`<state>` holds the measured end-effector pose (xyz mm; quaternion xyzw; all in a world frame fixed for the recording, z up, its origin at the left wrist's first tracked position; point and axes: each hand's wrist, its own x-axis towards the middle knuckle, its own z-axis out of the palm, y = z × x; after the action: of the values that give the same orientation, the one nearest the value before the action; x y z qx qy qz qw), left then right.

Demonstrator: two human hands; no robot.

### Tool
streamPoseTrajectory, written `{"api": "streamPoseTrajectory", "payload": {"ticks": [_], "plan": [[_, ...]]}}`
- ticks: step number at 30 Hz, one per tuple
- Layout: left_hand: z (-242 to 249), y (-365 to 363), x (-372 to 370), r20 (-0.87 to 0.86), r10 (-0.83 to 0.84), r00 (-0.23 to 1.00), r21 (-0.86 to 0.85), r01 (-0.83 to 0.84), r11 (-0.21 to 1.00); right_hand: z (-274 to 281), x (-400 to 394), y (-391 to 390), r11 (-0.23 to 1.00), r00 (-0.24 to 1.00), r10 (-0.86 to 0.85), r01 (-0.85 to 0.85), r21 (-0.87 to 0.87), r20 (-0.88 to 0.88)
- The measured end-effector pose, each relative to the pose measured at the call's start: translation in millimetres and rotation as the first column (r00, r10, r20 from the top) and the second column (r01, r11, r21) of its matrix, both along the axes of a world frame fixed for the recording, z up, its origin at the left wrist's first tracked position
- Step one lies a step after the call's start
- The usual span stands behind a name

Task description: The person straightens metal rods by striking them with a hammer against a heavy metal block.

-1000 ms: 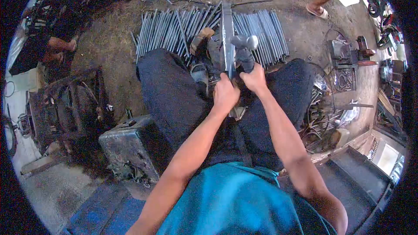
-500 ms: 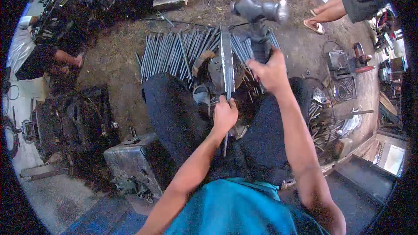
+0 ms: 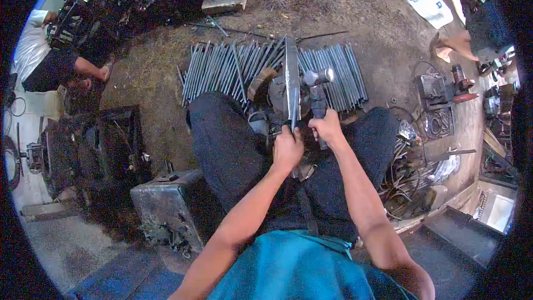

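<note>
My left hand (image 3: 288, 149) is closed round the narrow near end of a long, flat metal blade (image 3: 290, 75), which points away from me with a bright edge. In my right hand (image 3: 328, 126) is a hammer (image 3: 318, 100), gripped by its dark handle. Its shiny head lies right beside the blade's right edge. Beneath the blade, a round metal block (image 3: 276, 93) sits between my knees, partly hidden. A curved brown piece (image 3: 260, 82) rests to the left of that block.
Metal rods lie in a left row (image 3: 211, 72) and a right row (image 3: 340, 75) beyond my knees. A dark metal box (image 3: 166, 203) stands at my left. Tools and wire (image 3: 436, 116) lie on the right. A person (image 3: 55, 64) sits at far left; another stands at far right.
The hammer has come down and nearer from its raised position, to beside the blade. My left hand keeps its hold. The person at right has moved farther right.
</note>
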<state>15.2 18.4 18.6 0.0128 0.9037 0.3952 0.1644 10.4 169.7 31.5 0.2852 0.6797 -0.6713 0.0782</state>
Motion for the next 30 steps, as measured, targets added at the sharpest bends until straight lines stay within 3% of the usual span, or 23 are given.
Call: {"api": "streamPoseTrajectory", "payload": {"ticks": [3, 5, 7, 9, 11, 13, 14, 15, 16, 17, 19, 21, 25, 26, 30], "plan": [[4, -2, -1, -0.074, -0.02, 0.997, 0.034, 0.023, 0.999, 27, -10, 8, 0.999, 0.997, 0.032, -0.031, 0.022, -0.066], [3, 0, -1, 0.026, 0.006, 1.0, -0.043, -0.005, 0.999, 53, -22, 19, 0.973, 0.989, 0.088, -0.06, 0.222, -0.12], [1, 3, -3, 0.024, 0.014, 1.0, -0.041, -0.013, 0.999, 103, -32, 17, 0.974, 0.97, 0.061, -0.006, 0.227, -0.234], [-1, 2, 0, 0.017, 0.016, 1.0, -0.041, -0.016, 0.999, 117, -39, 19, 0.955, 0.915, 0.039, 0.084, 0.283, -0.401], [-4, 1, -1, 0.019, 0.001, 1.0, -0.025, 0.0, 1.0, 124, -41, 11, 0.967, 0.919, -0.025, 0.122, 0.226, -0.393], [-7, 1, -3, 0.036, -0.01, 0.999, -0.043, 0.011, 0.999, 81, -40, 7, 0.959, 0.913, -0.02, 0.133, 0.249, -0.408], [-9, 0, -3, 0.053, -0.02, 0.998, -0.06, 0.024, 0.998, 55, -35, 6, 0.926, 0.949, 0.067, 0.056, 0.374, -0.308], [-10, 0, -3, 0.052, -0.017, 0.998, -0.061, 0.02, 0.998, 24, -29, 0, 0.935, 0.957, 0.009, 0.094, 0.342, -0.289], [-11, 0, -3, 0.064, -0.012, 0.998, -0.068, 0.017, 0.998, -6, -20, 0, 0.791, 0.972, 0.133, 0.013, 0.612, -0.193], [-10, 0, -3, 0.073, -0.011, 0.997, -0.075, 0.017, 0.997, -24, -13, -2, 0.741, 0.985, 0.173, -0.143, 0.656, 0.02], [-3, 0, -6, 0.061, -0.011, 0.998, -0.067, 0.015, 0.998, -21, -12, -8, 0.815, 0.998, 0.06, -0.034, 0.578, -0.026], [-3, -2, -2, 0.063, 0.001, 0.998, -0.058, 0.002, 0.998, 13, -19, -7, 0.969, 0.993, 0.004, -0.033, 0.245, 0.115], [-24, -4, -3, 0.057, 0.011, 0.998, 0.032, -0.013, 0.999, 34, -24, 9, 0.976, 0.995, 0.031, -0.009, 0.217, -0.097], [-27, -3, -3, 0.053, 0.021, 0.998, 0.066, -0.025, 0.998, 39, -28, 15, 0.951, 0.981, 0.079, -0.021, 0.31, -0.177], [-17, -1, -2, 0.08, -0.003, 0.997, 0.053, -0.001, 0.999, 117, -47, 7, 0.971, 0.942, 0.025, 0.057, 0.234, -0.333]]}}
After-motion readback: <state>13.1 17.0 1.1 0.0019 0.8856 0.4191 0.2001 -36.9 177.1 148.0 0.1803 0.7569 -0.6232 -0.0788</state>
